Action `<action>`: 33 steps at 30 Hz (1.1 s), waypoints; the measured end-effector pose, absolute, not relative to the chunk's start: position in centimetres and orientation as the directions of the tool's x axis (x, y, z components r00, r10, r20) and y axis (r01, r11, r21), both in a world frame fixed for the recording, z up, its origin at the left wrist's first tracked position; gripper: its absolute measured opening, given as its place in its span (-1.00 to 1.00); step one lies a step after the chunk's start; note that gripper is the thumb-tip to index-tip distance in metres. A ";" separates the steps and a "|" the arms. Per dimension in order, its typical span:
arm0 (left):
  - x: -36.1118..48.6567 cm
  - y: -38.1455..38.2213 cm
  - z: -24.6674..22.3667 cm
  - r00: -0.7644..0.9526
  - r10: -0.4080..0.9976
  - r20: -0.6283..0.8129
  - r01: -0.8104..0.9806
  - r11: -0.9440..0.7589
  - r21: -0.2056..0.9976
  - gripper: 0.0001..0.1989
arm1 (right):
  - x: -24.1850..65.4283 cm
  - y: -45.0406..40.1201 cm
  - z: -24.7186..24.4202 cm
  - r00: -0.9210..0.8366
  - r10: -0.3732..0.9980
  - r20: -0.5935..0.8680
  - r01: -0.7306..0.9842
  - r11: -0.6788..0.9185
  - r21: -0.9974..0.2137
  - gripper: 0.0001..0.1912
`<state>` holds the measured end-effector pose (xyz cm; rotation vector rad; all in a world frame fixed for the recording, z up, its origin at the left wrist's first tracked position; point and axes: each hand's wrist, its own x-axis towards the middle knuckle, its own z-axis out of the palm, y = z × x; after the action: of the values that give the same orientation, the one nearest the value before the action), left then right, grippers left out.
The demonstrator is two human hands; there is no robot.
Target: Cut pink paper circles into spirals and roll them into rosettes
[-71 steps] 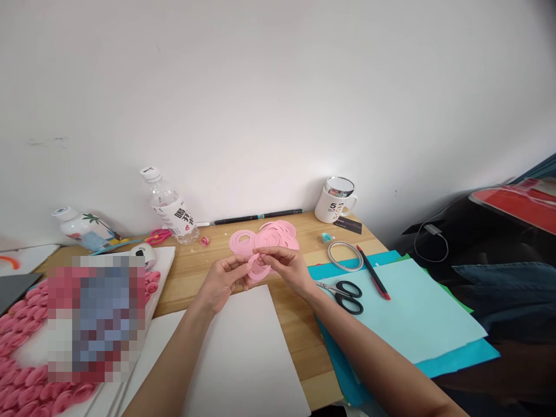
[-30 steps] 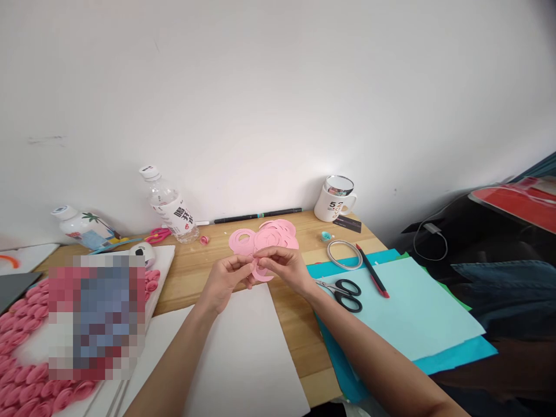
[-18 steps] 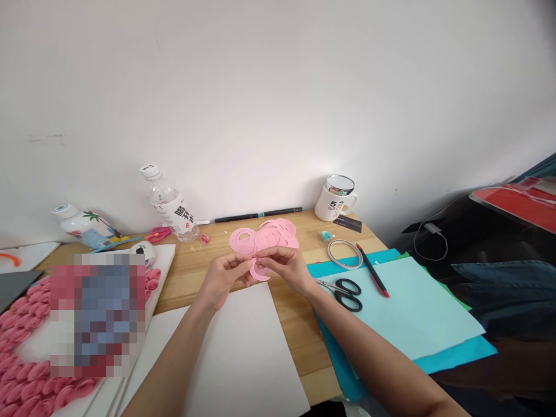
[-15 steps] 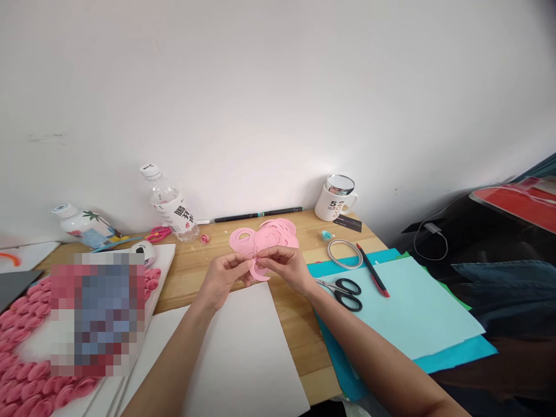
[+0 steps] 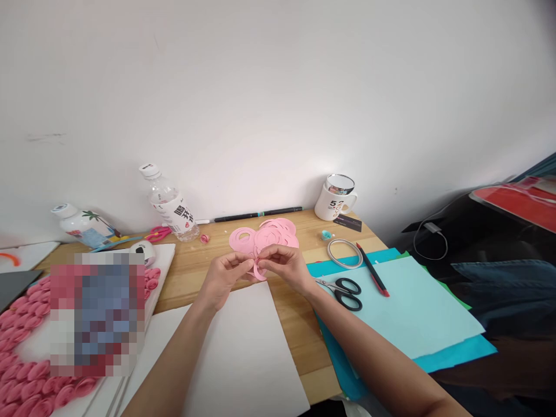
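Between my fingertips is a curved pink paper strip (image 5: 259, 274), its loose end hanging below my thumbs. My left hand (image 5: 223, 277) pinches it from the left, and my right hand (image 5: 284, 265) pinches it from the right. The fingertips nearly meet, so the gripped end is mostly hidden. Just behind my hands lies a pile of pink paper spirals (image 5: 278, 233) on the wooden table (image 5: 299, 324). Under my forearms is a white sheet (image 5: 243, 347).
On the right, black-handled scissors (image 5: 347, 294), a black-and-red pen (image 5: 372, 269) and a tape roll (image 5: 345, 253) lie about light blue paper (image 5: 417, 313). A mug (image 5: 334, 200) and plastic bottle (image 5: 174, 208) stand by the wall. Pink paper roses (image 5: 35, 379) cover a board at left.
The hanging end of the pink strip is drawn in and looks shorter below my thumbs. My hands stay in nearly the same place, fingers shifting slightly.
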<state>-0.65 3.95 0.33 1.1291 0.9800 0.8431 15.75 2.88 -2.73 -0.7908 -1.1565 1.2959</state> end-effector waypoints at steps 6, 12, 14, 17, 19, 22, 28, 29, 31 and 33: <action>-0.5 3.8 0.5 0.369 0.886 -0.281 -0.072 0.329 0.942 -0.75 | 15.7 2.8 -2.7 -0.070 0.979 0.190 -0.330 0.157 -0.931 -0.84; -0.3 3.7 0.3 0.369 0.880 -0.298 -0.133 0.367 0.921 -0.75 | 15.6 2.6 -2.4 -0.087 0.979 0.183 -0.318 0.147 -0.937 -0.81; -0.3 3.7 0.2 0.375 0.881 -0.287 -0.130 0.356 0.925 -0.76 | 15.6 2.6 -2.4 -0.097 0.978 0.186 -0.319 0.146 -0.936 -0.79; -0.3 3.8 0.2 0.370 0.885 -0.281 -0.121 0.346 0.930 -0.76 | 15.6 2.5 -2.5 -0.105 0.975 0.195 -0.318 0.153 -0.936 -0.80; -0.3 3.8 0.2 0.347 0.897 -0.275 -0.129 0.336 0.933 -0.76 | 15.6 2.5 -2.4 -0.110 0.971 0.213 -0.304 0.171 -0.937 -0.84; -0.6 4.0 0.2 0.311 0.916 -0.254 -0.147 0.310 0.939 -0.75 | 15.6 2.6 -2.4 -0.126 0.957 0.260 -0.254 0.223 -0.941 -0.86; -0.7 4.2 -0.1 0.317 0.919 -0.235 -0.159 0.295 0.942 -0.80 | 15.6 2.8 -3.1 -0.120 0.946 0.300 -0.188 0.276 -0.943 -0.90; -0.7 4.2 -0.2 0.322 0.918 -0.232 -0.158 0.294 0.943 -0.81 | 15.6 2.8 -3.2 -0.115 0.950 0.291 -0.192 0.266 -0.945 -0.90; -0.8 4.2 -0.3 0.323 0.917 -0.235 -0.151 0.296 0.943 -0.81 | 15.5 2.8 -3.3 -0.109 0.956 0.274 -0.210 0.247 -0.946 -0.88; -0.8 4.2 -0.5 0.315 0.919 -0.239 -0.140 0.294 0.945 -0.81 | 15.5 2.8 -3.3 -0.103 0.959 0.264 -0.219 0.237 -0.947 -0.85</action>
<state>-0.83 4.18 -0.52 1.0050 0.9784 0.8799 15.49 2.80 -3.29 -0.8073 -1.2587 1.2016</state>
